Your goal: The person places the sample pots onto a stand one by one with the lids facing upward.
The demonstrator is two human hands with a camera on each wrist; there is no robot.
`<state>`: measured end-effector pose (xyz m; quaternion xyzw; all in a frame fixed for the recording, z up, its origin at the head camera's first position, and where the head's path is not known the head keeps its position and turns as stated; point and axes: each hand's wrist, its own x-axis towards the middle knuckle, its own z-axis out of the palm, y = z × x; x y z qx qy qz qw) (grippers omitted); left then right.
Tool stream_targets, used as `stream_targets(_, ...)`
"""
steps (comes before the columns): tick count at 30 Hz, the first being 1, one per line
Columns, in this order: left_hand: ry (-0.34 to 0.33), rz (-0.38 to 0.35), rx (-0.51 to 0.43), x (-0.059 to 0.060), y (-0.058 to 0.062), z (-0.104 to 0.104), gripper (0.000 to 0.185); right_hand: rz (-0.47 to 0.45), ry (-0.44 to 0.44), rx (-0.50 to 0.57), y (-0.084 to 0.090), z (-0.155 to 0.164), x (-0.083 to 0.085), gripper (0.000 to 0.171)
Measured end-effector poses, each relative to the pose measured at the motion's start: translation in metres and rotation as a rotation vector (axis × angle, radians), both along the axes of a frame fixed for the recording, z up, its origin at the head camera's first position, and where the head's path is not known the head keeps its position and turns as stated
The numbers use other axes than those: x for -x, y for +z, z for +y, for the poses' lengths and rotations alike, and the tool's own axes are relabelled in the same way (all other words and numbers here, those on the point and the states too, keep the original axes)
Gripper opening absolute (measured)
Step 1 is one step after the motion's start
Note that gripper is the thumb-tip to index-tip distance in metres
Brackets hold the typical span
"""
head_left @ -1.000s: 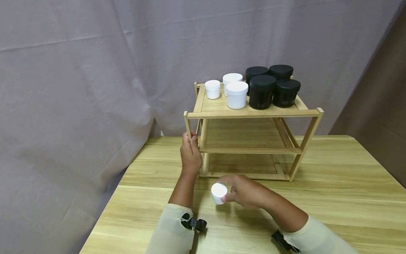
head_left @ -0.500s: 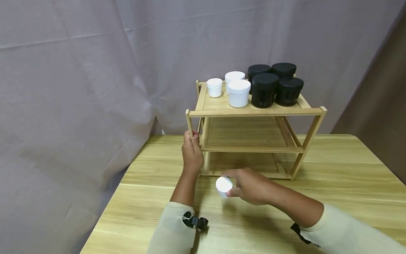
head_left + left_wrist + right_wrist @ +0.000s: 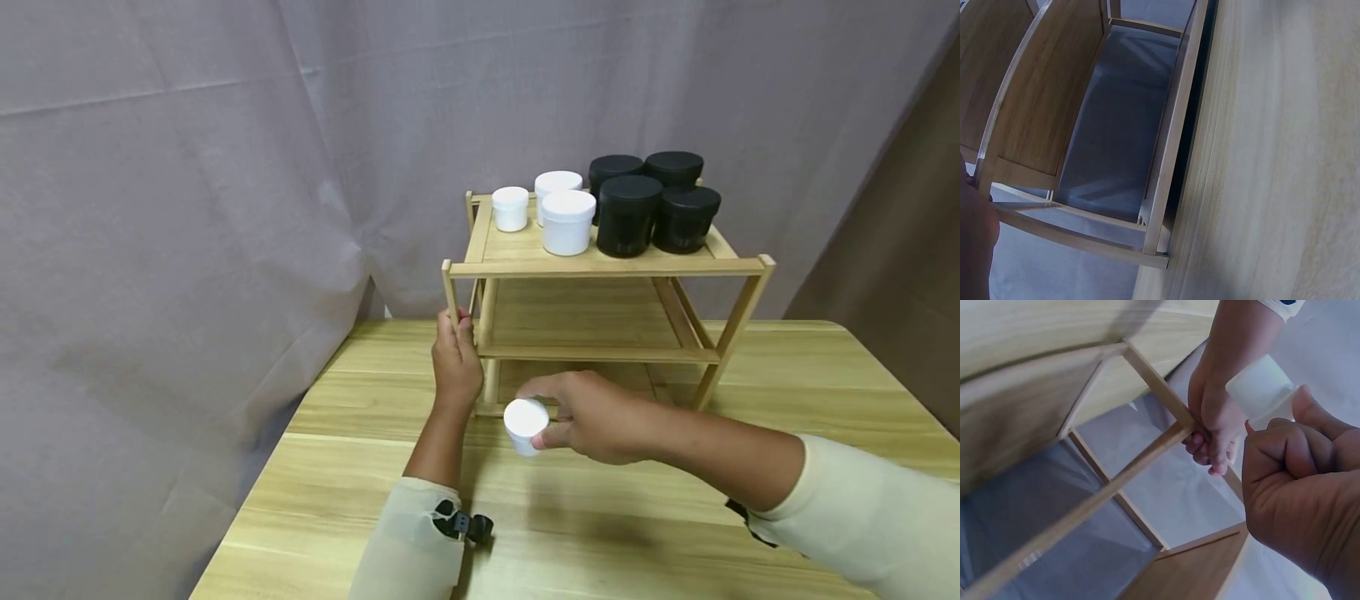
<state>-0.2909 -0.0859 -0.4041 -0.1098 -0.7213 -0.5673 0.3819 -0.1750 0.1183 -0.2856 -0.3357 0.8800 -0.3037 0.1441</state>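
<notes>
A small white jar (image 3: 525,425) is held in the right hand (image 3: 596,417), pinched between thumb and curled fingers, just in front of the wooden rack (image 3: 600,267) and clear of the table (image 3: 787,400). Over the past second the jar has been lifted off the tabletop and carried toward the rack's lower left corner, now level with the bottom shelf opening. The rack's front left post is gripped by the left hand (image 3: 456,367), fingers wrapped round the wood, a hold unchanged through the second; the rack appears to be steadied. On the rack's top shelf, three white jars (image 3: 567,221) are ranged at the left and four black jars (image 3: 628,214) at the right, none disturbed. The middle and bottom shelves are seen bare. From the rise and advance, the jar is judged to be on its way up to the rack, with placement not yet made
</notes>
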Motion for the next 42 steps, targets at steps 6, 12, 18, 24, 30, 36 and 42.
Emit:
stream_targets(6,0.006,0.009,0.013,0.001,0.000,0.001,0.019,-0.099,0.020,0.000,0.024,0.001,0.002,0.040)
stream_targets(12,0.026,0.026,0.027,0.000,0.000,-0.001,0.017,-0.154,0.040,0.011,0.039,0.001,0.006,0.042)
stream_targets(18,0.028,0.030,0.026,-0.002,0.000,-0.001,0.016,-0.237,0.034,0.001,0.055,0.004,0.010,0.051)
stream_targets(24,0.014,0.022,0.013,-0.001,0.000,-0.001,0.019,-0.232,0.045,-0.086,0.087,0.004,0.024,0.047)
stream_targets(30,0.012,0.024,0.005,0.001,-0.001,0.002,0.018,-0.217,0.042,-0.166,0.113,0.003,0.040,0.044)
stream_targets(36,-0.003,0.033,0.001,0.003,-0.004,0.009,0.020,-0.299,0.041,-0.242,0.129,0.007,0.052,0.049)
stream_targets(42,-0.005,0.019,0.006,0.002,-0.002,0.009,0.020,-0.297,0.047,-0.253,0.147,0.004,0.062,0.053)
